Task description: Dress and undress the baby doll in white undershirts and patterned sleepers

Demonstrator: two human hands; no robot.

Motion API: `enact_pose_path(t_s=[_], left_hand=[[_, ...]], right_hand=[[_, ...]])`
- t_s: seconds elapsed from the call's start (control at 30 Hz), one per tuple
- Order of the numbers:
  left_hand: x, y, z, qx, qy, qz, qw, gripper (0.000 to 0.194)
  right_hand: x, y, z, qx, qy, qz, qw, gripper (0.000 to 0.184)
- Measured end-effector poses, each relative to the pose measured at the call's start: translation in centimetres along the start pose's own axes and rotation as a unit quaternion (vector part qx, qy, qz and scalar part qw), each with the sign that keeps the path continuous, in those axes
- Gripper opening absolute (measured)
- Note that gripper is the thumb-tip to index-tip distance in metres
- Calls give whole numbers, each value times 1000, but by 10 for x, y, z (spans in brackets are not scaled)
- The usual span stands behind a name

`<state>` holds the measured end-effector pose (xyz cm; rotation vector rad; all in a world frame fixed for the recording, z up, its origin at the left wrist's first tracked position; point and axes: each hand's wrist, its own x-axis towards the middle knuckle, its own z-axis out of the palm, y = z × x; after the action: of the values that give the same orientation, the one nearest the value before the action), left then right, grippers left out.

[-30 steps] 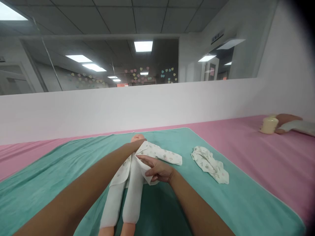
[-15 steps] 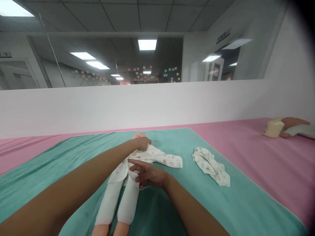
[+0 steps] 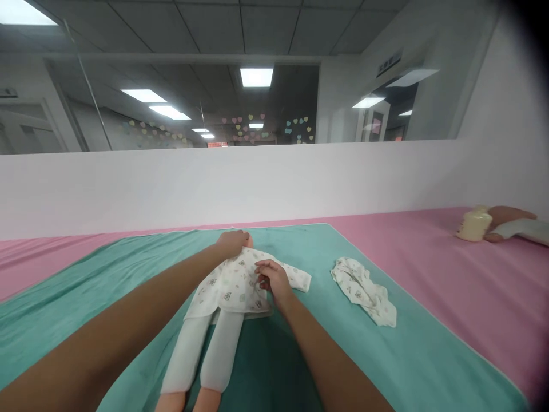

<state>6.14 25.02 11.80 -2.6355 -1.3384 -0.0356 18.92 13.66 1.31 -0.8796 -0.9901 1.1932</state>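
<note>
A baby doll (image 3: 218,349) lies on its back in white leggings, its feet toward me. It wears a white patterned baby shirt (image 3: 240,286), whose front panel lies across the body and whose sleeve stretches to the right. My left hand (image 3: 234,243) is closed at the shirt's neckline and covers most of the doll's head; its fingertips are partly hidden. Over the right side of the shirt front rests my right hand (image 3: 274,280), with loosely bent fingers apart and nothing visible in them.
A crumpled patterned white garment (image 3: 364,292) lies to the right on the green cloth (image 3: 326,343). Beyond is a pink sheet (image 3: 429,246) with a pale yellow bottle (image 3: 474,224) beside another doll's limb (image 3: 510,216). A white wall (image 3: 257,183) with windows rises behind.
The shirt's front panel, folded near the doll's hip before, now lies spread over the body. My right hand has moved up and right; my left hand has shifted slightly left toward the head.
</note>
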Motion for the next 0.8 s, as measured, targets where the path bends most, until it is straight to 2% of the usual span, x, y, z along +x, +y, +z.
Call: enact_pose_path(t_s=[0.07,0.2,0.33,0.4,0.53,0.6,0.63,0.7,0.8], left_hand=[[-10,2,6,5,11,-4,1000,29],[-33,2,13,-15,52,-14,998,31],[-59,-14,24,-134,100,-38,985,32],[-74,-26,36,-200,121,-78,969,35],[-107,-45,67,-278,161,-131,938,36],[-121,-49,78,-319,160,-171,918,35],[-127,-50,81,-345,147,-182,909,36],[-136,-49,82,-422,85,-169,887,44],[-140,-45,80,-553,-17,-120,824,53]], right_hand=[[8,10,-8,-114,63,-19,991,17],[11,22,-18,-320,96,-74,940,21],[8,25,-22,-479,118,-82,866,31],[7,24,-21,-507,109,-80,851,37],[5,23,-14,-486,81,-85,866,40],[5,25,-9,-465,70,-89,878,37],[4,26,-6,-453,64,-91,885,35],[3,28,-1,-421,52,-97,900,30],[1,26,5,-360,33,-92,928,28]])
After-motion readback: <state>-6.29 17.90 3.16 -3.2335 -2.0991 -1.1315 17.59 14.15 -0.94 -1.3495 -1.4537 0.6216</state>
